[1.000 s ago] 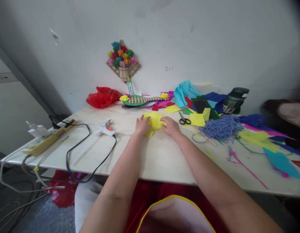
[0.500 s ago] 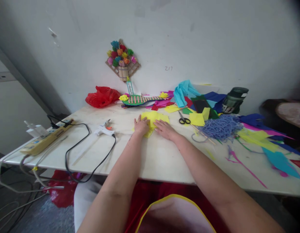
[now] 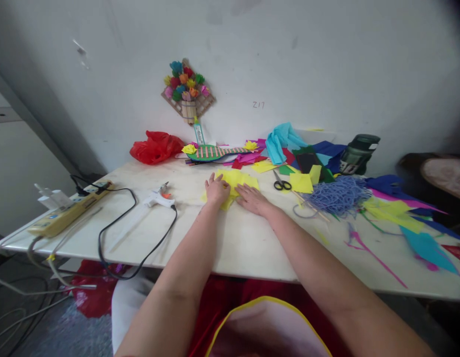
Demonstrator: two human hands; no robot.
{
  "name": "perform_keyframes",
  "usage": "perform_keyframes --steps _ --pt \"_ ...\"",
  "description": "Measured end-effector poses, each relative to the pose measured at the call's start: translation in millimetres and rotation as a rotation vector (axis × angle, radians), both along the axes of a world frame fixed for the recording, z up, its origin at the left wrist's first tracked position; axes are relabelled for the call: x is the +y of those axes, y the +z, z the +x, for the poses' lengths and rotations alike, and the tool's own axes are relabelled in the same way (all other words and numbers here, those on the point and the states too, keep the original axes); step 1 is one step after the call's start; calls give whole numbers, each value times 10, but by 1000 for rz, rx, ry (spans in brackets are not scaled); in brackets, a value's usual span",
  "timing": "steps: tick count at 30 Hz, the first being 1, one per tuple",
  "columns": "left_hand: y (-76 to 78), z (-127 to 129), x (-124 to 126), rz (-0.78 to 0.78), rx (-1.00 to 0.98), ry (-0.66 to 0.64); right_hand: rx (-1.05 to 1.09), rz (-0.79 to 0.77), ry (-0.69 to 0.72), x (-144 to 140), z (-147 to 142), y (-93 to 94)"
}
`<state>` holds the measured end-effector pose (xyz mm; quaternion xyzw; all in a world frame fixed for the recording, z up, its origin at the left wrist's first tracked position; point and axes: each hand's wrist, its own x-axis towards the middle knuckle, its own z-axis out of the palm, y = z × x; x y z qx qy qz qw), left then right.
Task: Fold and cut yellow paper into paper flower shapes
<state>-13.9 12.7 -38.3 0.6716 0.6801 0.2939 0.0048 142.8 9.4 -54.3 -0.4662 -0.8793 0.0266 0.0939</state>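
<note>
A yellow paper sheet [image 3: 240, 179] lies flat near the middle of the white table [image 3: 248, 243]. My left hand [image 3: 216, 190] rests on its left part, fingers spread and pressing down. My right hand [image 3: 252, 199] lies flat on the sheet's near right edge, palm down. Neither hand grips anything. Black-handled scissors [image 3: 282, 184] lie just right of the sheet.
A white glue gun [image 3: 157, 200] with a black cord and a power strip [image 3: 62, 213] lie to the left. A red bag [image 3: 155, 147], a paper craft [image 3: 215, 151], coloured paper scraps [image 3: 304, 163], blue yarn [image 3: 339, 193] and a dark green bottle [image 3: 358, 153] crowd the back and right.
The yellow sheet went from bunched up to spread flat. My right hand slid nearer and opened flat on it; my left hand stayed on its left part.
</note>
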Motion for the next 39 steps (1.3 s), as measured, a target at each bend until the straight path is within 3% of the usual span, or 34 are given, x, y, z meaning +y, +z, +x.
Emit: perform_keyframes --steps 8,23,32,39 --pt "14 -91 65 -149 -204 19 154 58 -10 28 31 -9" --pt "28 -33 7 -96 -45 9 318 158 -4 20 71 5" --pt "33 -28 -5 -65 -44 -2 353 207 -127 -56 63 101" --pt "38 -28 -5 -73 -51 -7 770 250 -253 55 141 100"
